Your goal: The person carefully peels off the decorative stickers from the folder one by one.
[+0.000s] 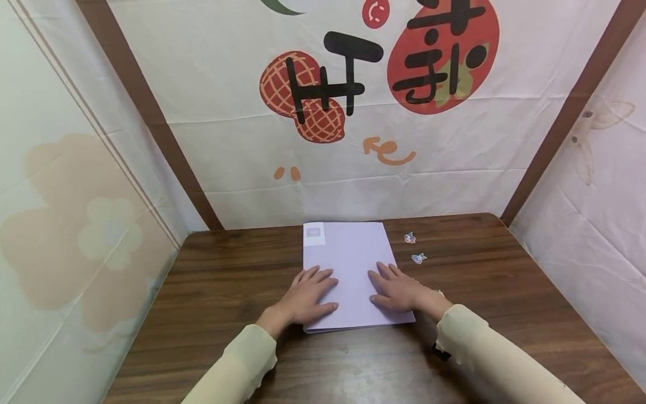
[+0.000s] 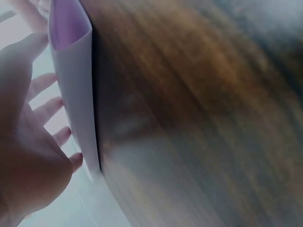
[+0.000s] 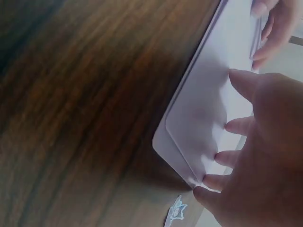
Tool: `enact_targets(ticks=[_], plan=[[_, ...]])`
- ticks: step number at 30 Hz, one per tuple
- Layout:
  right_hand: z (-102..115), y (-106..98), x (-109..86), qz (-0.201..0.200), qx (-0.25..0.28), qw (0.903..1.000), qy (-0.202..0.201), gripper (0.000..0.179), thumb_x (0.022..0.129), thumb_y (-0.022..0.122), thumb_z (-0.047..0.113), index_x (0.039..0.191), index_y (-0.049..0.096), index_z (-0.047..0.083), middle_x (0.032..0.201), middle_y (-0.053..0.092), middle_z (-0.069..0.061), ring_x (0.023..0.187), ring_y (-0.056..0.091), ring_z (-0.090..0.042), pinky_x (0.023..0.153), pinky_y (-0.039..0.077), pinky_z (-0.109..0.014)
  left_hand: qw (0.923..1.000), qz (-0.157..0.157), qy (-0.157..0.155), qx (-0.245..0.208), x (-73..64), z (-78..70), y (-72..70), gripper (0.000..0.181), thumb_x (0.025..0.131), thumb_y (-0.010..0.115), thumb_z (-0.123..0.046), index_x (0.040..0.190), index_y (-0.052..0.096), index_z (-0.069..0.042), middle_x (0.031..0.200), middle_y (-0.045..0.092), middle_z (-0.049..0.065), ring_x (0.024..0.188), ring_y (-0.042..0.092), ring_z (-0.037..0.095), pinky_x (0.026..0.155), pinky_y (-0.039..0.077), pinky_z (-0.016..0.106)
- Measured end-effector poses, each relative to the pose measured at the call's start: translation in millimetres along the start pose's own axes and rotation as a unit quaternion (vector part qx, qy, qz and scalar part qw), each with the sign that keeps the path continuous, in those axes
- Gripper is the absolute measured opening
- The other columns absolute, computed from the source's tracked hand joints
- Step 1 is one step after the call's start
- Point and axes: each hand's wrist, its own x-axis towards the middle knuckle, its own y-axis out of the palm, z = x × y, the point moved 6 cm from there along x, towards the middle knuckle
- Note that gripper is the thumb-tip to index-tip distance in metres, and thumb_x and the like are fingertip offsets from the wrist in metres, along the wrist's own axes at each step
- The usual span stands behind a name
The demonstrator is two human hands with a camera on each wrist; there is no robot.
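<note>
A pale lilac folder (image 1: 353,252) lies closed on the table, with a small white and purple label (image 1: 314,233) at its far left corner. My left hand (image 1: 305,294) rests on its left side, fingers spread and straight. On the right side my right hand (image 1: 398,289) lies flat, fingertips pointing inward and away. In the left wrist view the folded spine of the folder (image 2: 75,85) bulges a little, showing deeper purple inside. From the right wrist, the folder's two covers (image 3: 194,109) show slightly offset at a corner, under my fingertips.
Two small shiny stickers, one farther back (image 1: 410,238) and one nearer (image 1: 419,258), lie right of the folder on the dark wooden table (image 1: 227,280). Behind the table hangs a printed white cloth (image 1: 242,163), and cloth walls stand at both sides.
</note>
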Motion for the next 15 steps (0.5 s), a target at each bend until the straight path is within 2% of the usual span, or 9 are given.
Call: enact_targets(ticks=[5, 8, 11, 15], plan=[[-1.8, 4.4, -1.6, 0.007, -0.004, 0.9999, 0.008, 0.072, 0.105, 0.053, 0.043, 0.161, 0.030, 0.005, 0.167, 0.014, -0.028, 0.151, 0.013, -0.056, 0.115, 0.023, -0.072, 0.9988, -0.009, -0.045, -0.017, 6.7, 11.0, -3.1, 0.053, 0.097, 0.066, -0.040, 0.142, 0.060, -0.012, 0.159, 0.043, 0.015, 0.148, 0.028, 0.049, 0.113, 0.025, 0.072], [-2.5, 6.6, -1.0, 0.008, -0.011, 0.9999, 0.003, 0.072, 0.105, 0.052, 0.044, 0.161, 0.029, 0.004, 0.167, 0.014, -0.029, 0.150, 0.012, -0.056, 0.119, 0.019, -0.067, 0.9951, -0.039, -0.083, -0.038, 10.5, 21.1, -7.9, 0.052, 0.096, 0.069, -0.035, 0.140, 0.061, -0.009, 0.157, 0.044, 0.018, 0.147, 0.031, 0.049, 0.110, 0.033, 0.071], [-2.6, 7.6, 0.0, 0.004, -0.012, 0.9999, 0.003, 0.072, 0.105, 0.051, 0.045, 0.161, 0.030, 0.004, 0.167, 0.014, -0.030, 0.151, 0.011, -0.056, 0.121, 0.017, -0.063, 0.9867, -0.071, -0.131, -0.064, 12.1, 32.0, -13.8, 0.054, 0.094, 0.071, -0.030, 0.140, 0.059, -0.007, 0.155, 0.044, 0.020, 0.143, 0.038, 0.047, 0.104, 0.041, 0.069], [-4.1, 8.0, 0.6, 0.000, -0.013, 0.9999, 0.011, 0.072, 0.105, 0.051, 0.047, 0.161, 0.030, 0.006, 0.167, 0.014, -0.027, 0.152, 0.011, -0.054, 0.121, 0.019, -0.064, 0.9716, -0.092, -0.187, -0.112, 13.3, 44.0, -18.8, 0.061, 0.092, 0.072, -0.024, 0.145, 0.053, -0.003, 0.154, 0.043, 0.021, 0.138, 0.046, 0.044, 0.105, 0.044, 0.064]])
